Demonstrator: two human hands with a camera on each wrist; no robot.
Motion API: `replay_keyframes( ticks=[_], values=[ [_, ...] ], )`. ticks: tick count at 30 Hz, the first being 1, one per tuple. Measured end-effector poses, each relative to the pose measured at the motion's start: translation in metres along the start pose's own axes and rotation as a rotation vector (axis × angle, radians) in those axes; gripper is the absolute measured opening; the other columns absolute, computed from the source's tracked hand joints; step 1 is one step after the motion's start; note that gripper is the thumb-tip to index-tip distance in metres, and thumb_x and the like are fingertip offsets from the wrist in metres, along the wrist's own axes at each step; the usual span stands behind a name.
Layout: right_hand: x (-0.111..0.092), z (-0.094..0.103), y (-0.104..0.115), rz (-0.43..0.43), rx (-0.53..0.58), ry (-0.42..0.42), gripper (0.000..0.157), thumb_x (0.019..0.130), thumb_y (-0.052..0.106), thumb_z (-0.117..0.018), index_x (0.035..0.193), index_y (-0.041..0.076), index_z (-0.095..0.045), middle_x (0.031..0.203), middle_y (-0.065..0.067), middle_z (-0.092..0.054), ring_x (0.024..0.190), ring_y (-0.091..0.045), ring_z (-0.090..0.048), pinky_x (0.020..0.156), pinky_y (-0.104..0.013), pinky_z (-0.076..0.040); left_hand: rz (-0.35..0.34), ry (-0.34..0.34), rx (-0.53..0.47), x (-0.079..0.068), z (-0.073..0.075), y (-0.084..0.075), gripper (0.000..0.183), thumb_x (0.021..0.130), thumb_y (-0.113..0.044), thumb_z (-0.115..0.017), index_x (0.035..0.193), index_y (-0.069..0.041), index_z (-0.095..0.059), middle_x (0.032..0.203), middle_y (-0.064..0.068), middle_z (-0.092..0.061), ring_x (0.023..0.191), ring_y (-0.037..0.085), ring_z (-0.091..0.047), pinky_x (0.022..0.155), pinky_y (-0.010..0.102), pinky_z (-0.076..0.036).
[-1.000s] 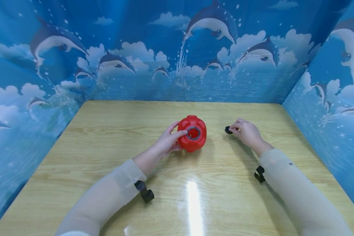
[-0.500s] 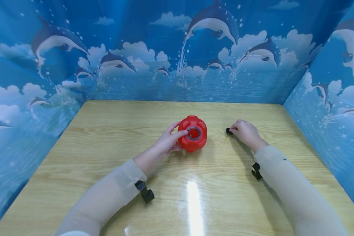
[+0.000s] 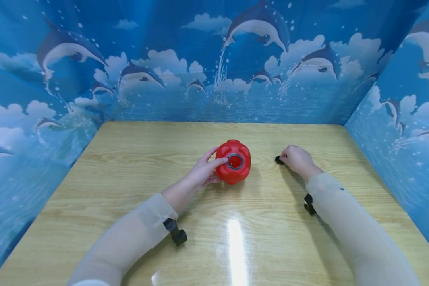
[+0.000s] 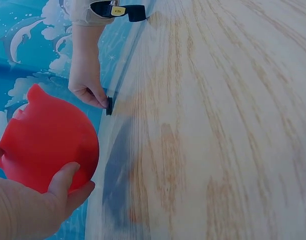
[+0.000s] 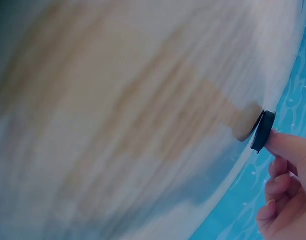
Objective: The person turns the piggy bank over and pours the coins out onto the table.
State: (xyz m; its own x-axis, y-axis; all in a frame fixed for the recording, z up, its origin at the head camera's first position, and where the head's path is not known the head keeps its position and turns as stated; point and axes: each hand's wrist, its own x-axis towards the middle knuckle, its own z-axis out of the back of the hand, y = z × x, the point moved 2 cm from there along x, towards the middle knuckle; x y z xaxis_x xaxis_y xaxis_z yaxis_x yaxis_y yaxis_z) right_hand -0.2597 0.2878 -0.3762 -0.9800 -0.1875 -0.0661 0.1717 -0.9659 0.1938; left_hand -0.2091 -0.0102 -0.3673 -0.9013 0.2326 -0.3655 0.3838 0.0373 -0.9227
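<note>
The left hand [image 3: 201, 171] has its grip round a red pot [image 3: 241, 174], its thumb [image 3: 219, 162] at the edge of the round hole [image 3: 235, 161]. To the pot's right, the right hand's [image 3: 298, 160] grip pinches a small black cap [image 5: 262, 131], low by the bench [image 3: 157, 151]. I can't tell if they touch.

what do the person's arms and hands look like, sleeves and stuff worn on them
The left sleeve and right sleeve are long and pale beige; the right has a small dark spot. Black devices sit near both cuffs, the right one with a yellow label. The left hand and right hand wear no gloves.
</note>
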Motion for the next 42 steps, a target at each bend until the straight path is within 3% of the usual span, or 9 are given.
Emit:
replay_keyframes(
  ticks=[9,15,20,24,29,34,42],
  values=[
    [0.000,0.005,-0.001,-0.013,0.042,0.009,0.020,0.092,0.011,-0.059,0.101,-0.002,-0.069,0.105,-0.021,-0.062,0.092,-0.033,-0.059,0.078,-0.047,-0.049,0.000,-0.003,0.015,0.002,-0.002,0.001,0.066,0.084,-0.029,-0.069,0.142,-0.033,-0.035,0.126,0.007,-0.051,0.098,0.027,-0.059,0.072,0.035,-0.055],
    [-0.003,0.013,-0.004,-0.063,0.219,-0.016,0.026,0.094,0.017,-0.056,0.108,-0.003,-0.066,0.108,-0.022,-0.060,0.091,-0.031,-0.057,0.076,-0.045,-0.047,0.004,-0.003,0.016,0.002,-0.002,0.001,0.067,0.084,-0.030,-0.069,0.142,-0.032,-0.035,0.126,0.008,-0.051,0.097,0.027,-0.059,0.072,0.035,-0.055],
    [-0.009,0.017,0.009,-0.071,0.388,0.001,0.032,0.095,0.023,-0.054,0.113,-0.001,-0.065,0.112,-0.020,-0.060,0.090,-0.029,-0.056,0.071,-0.040,-0.047,0.002,-0.001,0.020,0.002,0.000,0.001,0.066,0.085,-0.030,-0.068,0.142,-0.033,-0.035,0.126,0.008,-0.052,0.096,0.027,-0.060,0.073,0.035,-0.054],
    [-0.017,0.012,0.029,-0.024,0.548,0.101,0.043,0.097,0.031,-0.050,0.124,-0.001,-0.057,0.115,-0.019,-0.058,0.095,-0.030,-0.055,0.075,-0.039,-0.048,0.006,0.017,0.026,0.002,0.000,0.001,0.066,0.085,-0.031,-0.068,0.142,-0.033,-0.034,0.128,0.009,-0.051,0.096,0.026,-0.060,0.076,0.038,-0.054],
    [-0.028,0.006,0.059,0.079,0.765,0.274,0.059,0.099,0.039,-0.042,0.140,-0.003,-0.036,0.122,-0.023,-0.054,0.097,-0.032,-0.058,0.084,-0.044,-0.048,0.018,0.021,0.024,-0.001,0.000,-0.002,0.066,0.086,-0.030,-0.067,0.143,-0.033,-0.033,0.129,0.009,-0.050,0.097,0.025,-0.059,0.080,0.040,-0.053],
    [-0.034,0.005,0.082,0.082,0.937,0.373,0.069,0.098,0.046,-0.040,0.146,0.001,-0.021,0.132,-0.024,-0.047,0.097,-0.033,-0.062,0.086,-0.043,-0.049,0.011,0.019,0.015,0.001,-0.001,0.001,0.066,0.086,-0.030,-0.068,0.142,-0.033,-0.034,0.126,0.009,-0.053,0.096,0.027,-0.062,0.076,0.038,-0.054],
    [-0.035,0.001,0.094,0.053,0.872,0.340,0.078,0.094,0.044,-0.050,0.148,0.000,-0.013,0.121,-0.021,-0.057,0.101,-0.032,-0.061,0.089,-0.043,-0.048,0.039,0.038,0.007,0.004,0.000,0.001,0.067,0.086,-0.029,-0.067,0.144,-0.027,-0.032,0.127,0.009,-0.051,0.103,0.029,-0.059,0.076,0.039,-0.054]
  ],
)
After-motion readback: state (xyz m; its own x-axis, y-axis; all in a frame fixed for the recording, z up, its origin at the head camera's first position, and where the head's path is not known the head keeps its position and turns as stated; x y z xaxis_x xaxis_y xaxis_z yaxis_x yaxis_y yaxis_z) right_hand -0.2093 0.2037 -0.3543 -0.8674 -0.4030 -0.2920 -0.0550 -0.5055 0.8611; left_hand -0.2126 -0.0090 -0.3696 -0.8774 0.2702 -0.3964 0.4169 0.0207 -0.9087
